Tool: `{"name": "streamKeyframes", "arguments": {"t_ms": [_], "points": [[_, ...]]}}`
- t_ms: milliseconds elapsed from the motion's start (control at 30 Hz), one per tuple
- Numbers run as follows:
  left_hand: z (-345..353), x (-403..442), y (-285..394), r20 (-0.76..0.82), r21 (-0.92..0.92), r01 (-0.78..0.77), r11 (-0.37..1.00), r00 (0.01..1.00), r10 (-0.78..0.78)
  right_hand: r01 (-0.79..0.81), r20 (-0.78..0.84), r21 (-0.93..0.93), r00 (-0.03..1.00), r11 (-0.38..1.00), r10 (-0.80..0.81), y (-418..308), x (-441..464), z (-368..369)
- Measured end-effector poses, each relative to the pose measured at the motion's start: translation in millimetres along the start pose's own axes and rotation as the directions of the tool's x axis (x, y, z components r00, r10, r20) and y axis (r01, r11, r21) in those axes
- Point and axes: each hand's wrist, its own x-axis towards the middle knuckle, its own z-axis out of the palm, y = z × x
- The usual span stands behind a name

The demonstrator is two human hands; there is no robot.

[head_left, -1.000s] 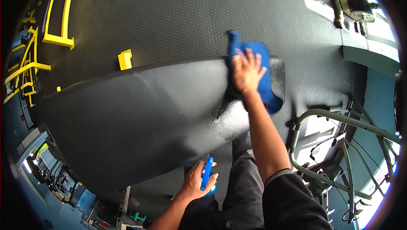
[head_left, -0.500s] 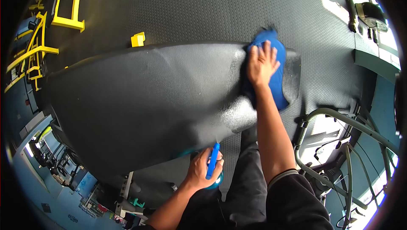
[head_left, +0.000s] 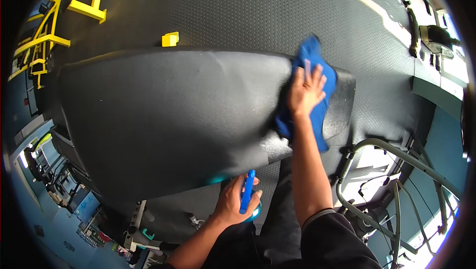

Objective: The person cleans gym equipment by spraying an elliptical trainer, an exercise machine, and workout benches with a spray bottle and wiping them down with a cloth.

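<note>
A long black padded bench [head_left: 173, 105] spans the view. Near its right end, my right hand [head_left: 306, 93] lies spread on a blue cloth [head_left: 325, 103], pressing it against the pad. The cloth hangs over the pad's far edge. My left hand [head_left: 235, 202] is wrapped round a spray bottle with a blue trigger head [head_left: 248, 192], close to the bench's near edge. Part of the bottle's teal body shows below the fingers.
Yellow metal frames [head_left: 89, 8] stand at the upper left, and a yellow bracket [head_left: 170, 39] shows behind the bench. A grey tubular machine [head_left: 396, 155] is at the right. Textured black flooring [head_left: 233, 11] lies beyond the bench.
My right hand and the cloth have shifted right across the pad, then slightly back toward me. My left hand has risen a little with the bottle. The camera view has shifted.
</note>
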Motion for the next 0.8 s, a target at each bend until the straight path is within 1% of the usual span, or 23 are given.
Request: {"name": "streamKeyframes", "arguments": {"t_ms": [33, 100, 133, 167, 200, 233, 267, 300, 333, 367, 400, 433, 467, 500, 533, 567, 600, 633, 667, 700, 733, 767, 800], "points": [[-4, 7, 2, 0.048, 0.055, 0.033, 0.998, 0.998, -0.035, 0.167, 0.002, 0.063, 0.986, 0.984, -0.168, -19, -12, -9], [-5, 13, 0, 0.01, 0.04, 0.03, 0.999, 0.999, -0.031, 0.438, 0.008, 0.22, 0.893, 0.872, -0.451, -24, -65, -33], [-6, 15, 2, 0.006, 0.029, 0.019, 0.999, 1.0, -0.019, 0.533, 0.046, 0.285, 0.823, 0.797, -0.567, -7, -99, -39], [-7, 17, 4, 0.003, 0.022, 0.032, 0.999, 0.999, -0.032, 0.57, 0.041, 0.491, 0.74, 0.659, -0.671, 27, -132, -29], [-11, 18, 7, -0.003, 0.018, 0.048, 0.999, 0.999, -0.048, 0.555, 0.129, 0.515, 0.704, 0.654, -0.699, 55, -163, -31], [-14, 16, 8, -0.018, 0.016, 0.042, 0.999, 0.999, -0.042, 0.479, 0.175, 0.575, 0.72, 0.663, -0.672, 89, -186, -28], [-18, 12, 10, 0.019, 0.025, 0.082, 0.996, 0.996, -0.082, 0.541, 0.25, 0.434, 0.696, 0.72, -0.673, 124, -184, -27], [-23, 9, 11, 0.054, 0.038, 0.123, 0.992, 0.991, -0.125, 0.541, 0.157, 0.408, 0.752, 0.736, -0.64, 130, -165, -26], [-27, 6, 12, 0.044, 0.011, 0.145, 0.989, 0.988, -0.146, 0.596, 0.08, 0.268, 0.769, 0.756, -0.635, 123, -135, -23], [-30, 1, 9, 0.031, 0.018, 0.154, 0.988, 0.988, -0.154, 0.53, 0.112, 0.168, 0.827, 0.831, -0.55, 121, -102, -10], [-30, -3, 3, 0.03, 0.029, 0.11, 0.994, 0.993, -0.111, 0.488, 0.042, 0.009, 0.872, 0.873, -0.488, 113, -69, 9], [-29, -7, -1, 0.036, 0.034, 0.063, 0.997, 0.997, -0.064, 0.227, 0.069, 0.116, 0.969, 0.967, -0.236, 47, -42, -15], [-30, -8, -1, 0.038, 0.033, 0.052, 0.998, 0.998, -0.053, 0.137, 0.038, 0.158, 0.989, 0.978, -0.144, 17, -23, -13], [-32, -7, 1, 0.045, 0.017, 0.054, 0.998, 0.997, -0.055, 0.151, 0.031, 0.156, 0.987, 0.976, -0.158, -7, -15, -8], [-34, -5, 4, 0.005, -0.001, 0.026, 1.0, 1.0, -0.026, 0.322, 0.067, 0.065, 0.943, 0.945, -0.326, -29, -20, -9], [-37, -5, 7, -0.032, -0.017, -0.005, 1.0, 0.999, 0.005, 0.472, 0.028, 0.142, 0.877, 0.87, -0.48, -53, -42, -19], [-40, -5, 9, -0.039, -0.027, 0.01, 1.0, 0.999, -0.011, 0.587, 0.071, 0.184, 0.792, 0.789, -0.606, -68, -71, -37], [-42, -5, 12, -0.042, -0.032, -0.008, 0.999, 0.999, 0.007, 0.659, 0.123, 0.226, 0.711, 0.717, -0.692, -65, -105, -45], [-45, -7, 15, -0.024, -0.082, 0.053, 0.995, 0.998, -0.055, 0.695, 0.162, 0.295, 0.64, 0.655, -0.751, -49, -136, -50], [-50, -9, 18, -0.01, -0.128, 0.117, 0.985, 0.993, -0.119, 0.694, 0.189, 0.335, 0.613, 0.637, -0.767, -20, -165, -46], [-52, -11, 19, -0.036, -0.135, 0.077, 0.988, 0.996, -0.082, 0.679, 0.196, 0.366, 0.612, 0.636, -0.766, 12, -181, -46], [-54, -15, 19, -0.048, -0.088, 0.067, 0.994, 0.996, -0.072, 0.663, 0.166, 0.376, 0.639, 0.647, -0.751, 44, -183, -42], [-57, -17, 21, -0.078, -0.044, 0.024, 0.999, 0.997, -0.028, 0.68, 0.037, 0.374, 0.669, 0.631, -0.743, 68, -175, -31]]}}
